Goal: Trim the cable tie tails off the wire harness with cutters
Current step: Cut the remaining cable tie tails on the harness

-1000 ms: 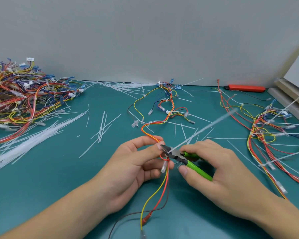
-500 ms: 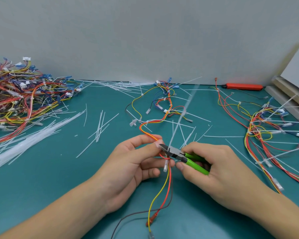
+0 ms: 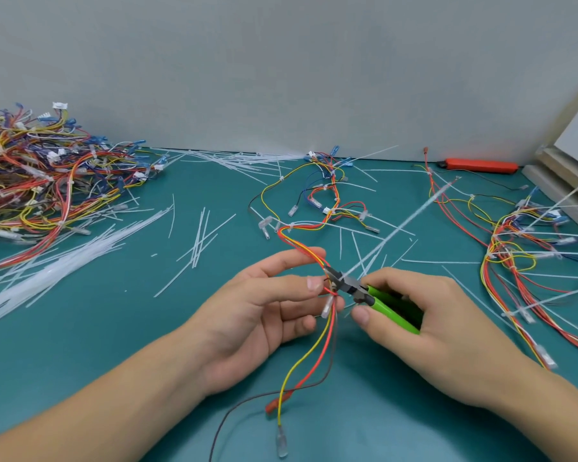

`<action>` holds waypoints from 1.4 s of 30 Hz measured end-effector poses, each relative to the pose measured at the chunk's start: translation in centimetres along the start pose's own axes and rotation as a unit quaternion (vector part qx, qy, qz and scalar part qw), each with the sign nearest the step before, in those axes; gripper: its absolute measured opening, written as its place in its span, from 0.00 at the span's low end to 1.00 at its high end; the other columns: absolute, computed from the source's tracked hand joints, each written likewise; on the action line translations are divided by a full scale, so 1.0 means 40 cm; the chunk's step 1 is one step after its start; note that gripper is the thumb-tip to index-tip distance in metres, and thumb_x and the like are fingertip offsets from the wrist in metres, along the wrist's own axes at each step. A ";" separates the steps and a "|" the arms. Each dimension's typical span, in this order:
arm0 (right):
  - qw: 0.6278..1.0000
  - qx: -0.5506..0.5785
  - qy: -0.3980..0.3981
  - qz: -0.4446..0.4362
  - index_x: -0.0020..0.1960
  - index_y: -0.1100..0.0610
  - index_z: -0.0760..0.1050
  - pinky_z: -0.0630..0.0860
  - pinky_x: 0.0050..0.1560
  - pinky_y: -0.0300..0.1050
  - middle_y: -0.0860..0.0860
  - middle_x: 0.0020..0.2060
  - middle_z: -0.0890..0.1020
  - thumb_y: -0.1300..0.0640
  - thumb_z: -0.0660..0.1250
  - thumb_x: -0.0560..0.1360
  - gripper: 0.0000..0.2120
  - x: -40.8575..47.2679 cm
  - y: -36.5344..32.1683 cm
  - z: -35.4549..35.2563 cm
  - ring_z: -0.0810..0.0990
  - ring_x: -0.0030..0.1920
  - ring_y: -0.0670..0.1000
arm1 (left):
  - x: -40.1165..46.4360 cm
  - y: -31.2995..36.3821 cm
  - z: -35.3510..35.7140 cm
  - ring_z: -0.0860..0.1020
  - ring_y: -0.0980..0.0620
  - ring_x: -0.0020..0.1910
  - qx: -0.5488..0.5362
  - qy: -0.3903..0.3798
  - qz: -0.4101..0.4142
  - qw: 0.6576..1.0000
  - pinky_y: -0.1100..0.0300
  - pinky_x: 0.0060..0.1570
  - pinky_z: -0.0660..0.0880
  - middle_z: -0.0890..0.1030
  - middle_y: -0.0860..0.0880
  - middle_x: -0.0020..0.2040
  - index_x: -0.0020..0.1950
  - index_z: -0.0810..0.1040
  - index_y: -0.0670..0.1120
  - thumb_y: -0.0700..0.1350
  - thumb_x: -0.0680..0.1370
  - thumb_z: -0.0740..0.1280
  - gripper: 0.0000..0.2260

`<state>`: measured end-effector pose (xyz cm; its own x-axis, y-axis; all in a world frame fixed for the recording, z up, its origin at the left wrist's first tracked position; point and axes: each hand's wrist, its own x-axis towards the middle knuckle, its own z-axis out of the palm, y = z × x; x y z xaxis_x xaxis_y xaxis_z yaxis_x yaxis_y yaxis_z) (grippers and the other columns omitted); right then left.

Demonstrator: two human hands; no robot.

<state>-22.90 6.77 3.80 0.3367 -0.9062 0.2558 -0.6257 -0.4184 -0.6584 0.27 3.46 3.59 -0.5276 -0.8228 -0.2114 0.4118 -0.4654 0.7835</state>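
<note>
Now I see left hand (image 3: 264,305) pinching red-yellow wire harness (image 3: 317,258) above teal mat (image 3: 80,328). Right hand (image 3: 411,315) curled round green-handled cutters (image 3: 374,300), jaws at long white cable tie tail (image 3: 404,221), blurred, slanting up-right.

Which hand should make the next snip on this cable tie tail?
Right. The right hand already grips the green cutters at the tie, while the left hand pinches the wire harness.

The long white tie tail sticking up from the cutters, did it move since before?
Yes. The tie tail swung rightward, now pointing toward the orange tool by the wall.
</note>
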 end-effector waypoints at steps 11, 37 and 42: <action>0.999 -0.042 0.014 -0.013 0.53 0.46 0.82 0.76 0.48 0.43 0.41 0.46 0.83 0.39 0.67 0.75 0.15 0.002 0.004 -0.003 0.81 0.47 0.47 | -0.005 0.006 0.001 0.85 0.46 0.44 0.002 0.001 -0.017 1.000 0.64 0.35 0.76 0.85 0.42 0.46 0.59 0.84 0.47 0.37 0.69 0.77 0.19; 0.993 0.005 0.108 0.054 0.46 0.50 0.77 0.64 0.30 0.36 0.44 0.28 0.72 0.42 0.68 0.76 0.11 0.004 0.006 -0.014 0.68 0.29 0.45 | -0.019 0.008 0.014 0.81 0.45 0.31 0.168 -0.039 -0.040 0.984 0.62 0.26 0.71 0.82 0.41 0.42 0.43 0.81 0.46 0.47 0.77 0.67 0.07; 0.990 0.024 0.113 0.081 0.51 0.48 0.78 0.73 0.36 0.47 0.48 0.35 0.78 0.43 0.68 0.75 0.11 0.005 0.020 0.002 0.72 0.32 0.49 | -0.027 0.003 0.023 0.77 0.49 0.24 0.270 -0.108 -0.060 0.955 0.66 0.21 0.65 0.81 0.40 0.36 0.41 0.80 0.45 0.44 0.77 0.65 0.07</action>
<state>-23.25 6.26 3.27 0.0647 -0.9540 0.2928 -0.6222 -0.2679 -0.7356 0.20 4.61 4.45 -0.7113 -0.6606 -0.2399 -0.0750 -0.2681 0.9605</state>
